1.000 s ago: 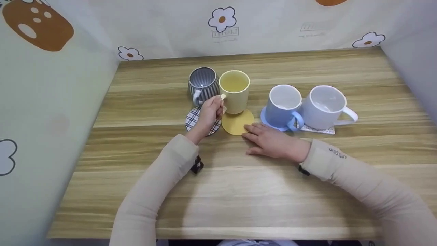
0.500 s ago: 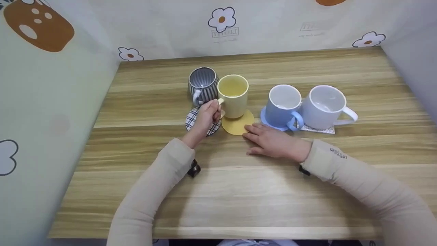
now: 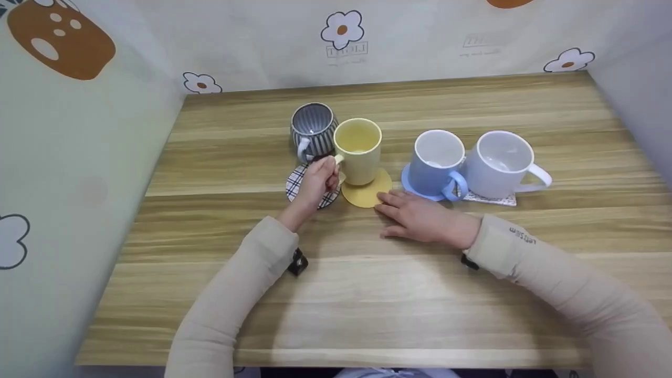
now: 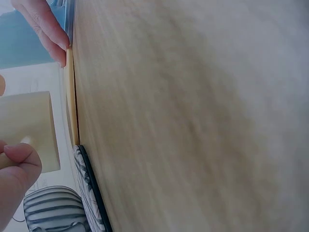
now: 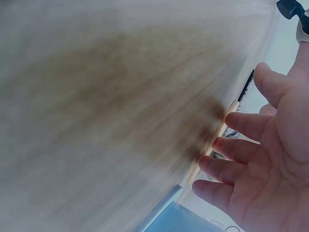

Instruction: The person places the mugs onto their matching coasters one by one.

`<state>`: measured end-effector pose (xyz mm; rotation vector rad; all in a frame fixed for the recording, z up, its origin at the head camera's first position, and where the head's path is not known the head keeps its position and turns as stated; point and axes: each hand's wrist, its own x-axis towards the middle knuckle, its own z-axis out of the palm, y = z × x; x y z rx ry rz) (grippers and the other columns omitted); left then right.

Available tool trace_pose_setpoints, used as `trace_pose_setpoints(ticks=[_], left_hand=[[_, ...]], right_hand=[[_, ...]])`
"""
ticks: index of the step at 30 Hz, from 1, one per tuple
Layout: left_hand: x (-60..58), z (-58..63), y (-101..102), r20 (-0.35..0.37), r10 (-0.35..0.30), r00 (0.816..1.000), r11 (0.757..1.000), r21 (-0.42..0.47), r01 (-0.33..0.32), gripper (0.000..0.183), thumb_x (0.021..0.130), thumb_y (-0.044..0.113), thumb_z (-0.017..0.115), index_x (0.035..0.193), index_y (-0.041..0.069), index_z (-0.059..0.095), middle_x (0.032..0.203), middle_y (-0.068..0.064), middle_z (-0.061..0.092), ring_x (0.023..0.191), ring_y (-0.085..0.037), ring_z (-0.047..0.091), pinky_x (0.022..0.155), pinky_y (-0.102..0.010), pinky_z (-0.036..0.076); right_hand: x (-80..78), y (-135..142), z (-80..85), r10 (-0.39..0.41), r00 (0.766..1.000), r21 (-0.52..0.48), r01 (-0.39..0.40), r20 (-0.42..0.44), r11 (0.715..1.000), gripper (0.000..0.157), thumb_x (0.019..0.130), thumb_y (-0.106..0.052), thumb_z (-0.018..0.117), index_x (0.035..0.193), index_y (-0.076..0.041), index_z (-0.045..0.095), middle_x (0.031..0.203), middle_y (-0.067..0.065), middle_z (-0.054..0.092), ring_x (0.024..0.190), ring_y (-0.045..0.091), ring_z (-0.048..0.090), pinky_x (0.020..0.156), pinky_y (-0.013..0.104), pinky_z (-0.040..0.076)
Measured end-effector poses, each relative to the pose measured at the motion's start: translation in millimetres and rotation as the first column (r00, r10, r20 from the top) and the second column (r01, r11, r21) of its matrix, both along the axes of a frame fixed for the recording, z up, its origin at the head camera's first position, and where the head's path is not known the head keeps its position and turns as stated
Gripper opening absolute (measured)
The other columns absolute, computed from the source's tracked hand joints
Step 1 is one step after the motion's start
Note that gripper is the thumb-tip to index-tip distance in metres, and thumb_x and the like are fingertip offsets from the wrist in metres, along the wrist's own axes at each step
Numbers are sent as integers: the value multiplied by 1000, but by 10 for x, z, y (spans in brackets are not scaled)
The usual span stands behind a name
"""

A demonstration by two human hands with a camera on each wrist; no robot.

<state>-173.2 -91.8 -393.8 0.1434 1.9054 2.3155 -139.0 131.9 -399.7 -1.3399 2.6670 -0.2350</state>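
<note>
My left hand [image 3: 318,181] pinches the handle of a pale yellow mug [image 3: 362,167], upright over the rear part of a round yellow coaster [image 3: 367,197]. In the left wrist view a narrow gap shows between the mug's base [image 4: 54,145] and the coaster's edge [image 4: 72,106]. My right hand [image 3: 422,218] lies palm down, fingers spread, with its fingertips [image 5: 222,143] at the coaster's right edge. A grey striped mug [image 3: 311,137] stands just left of the yellow one, behind a round checked coaster [image 3: 295,184] partly hidden by my left hand.
Right of the yellow mug, a blue mug [image 3: 433,168] stands on a round blue coaster [image 3: 407,178]. Beside it is a white mug [image 3: 493,170] on a square patterned coaster [image 3: 501,200], its handle to the right. A patterned wall [image 3: 262,42] closes the back of the wooden table [image 3: 367,315].
The left hand has brought the yellow mug a little toward the person and slightly left, farther over the yellow coaster. The right hand has stayed in place.
</note>
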Motion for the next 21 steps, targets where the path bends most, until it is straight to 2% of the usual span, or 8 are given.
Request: trace_pose_setpoints(ticks=[6, 12, 21], left_hand=[[23, -19, -7, 4, -5, 1000, 1000, -30, 5, 36, 99, 10, 33, 64, 11, 42, 52, 4, 32, 46, -8, 32, 47, -22, 25], [38, -10, -13, 18, -14, 1000, 1000, -23, 14, 36, 99, 10, 32, 64, 11, 42, 52, 4, 32, 47, -8, 33, 47, -22, 27], [55, -10, -18, 23, -60, 998, 998, -23, 61, 36, 99, 10, 32, 64, 11, 42, 52, 3, 32, 47, -8, 31, 48, -23, 25]], right_hand=[[0, 11, -12, 7, 1000, -3, -8, -11, 1000, 59, 90, -39, 54, 130, 4, 48, 138, 24, 40, 126, 42, 38, 105, 48, 30], [3, 15, -11, 10, 1000, -10, -11, -18, 1000, 59, 90, -40, 53, 129, 3, 48, 138, 24, 40, 125, 41, 39, 105, 47, 31], [7, 33, -18, 6, 1000, -15, -6, -13, 1000, 60, 90, -41, 53, 130, 3, 47, 138, 24, 39, 126, 41, 38, 104, 48, 30]])
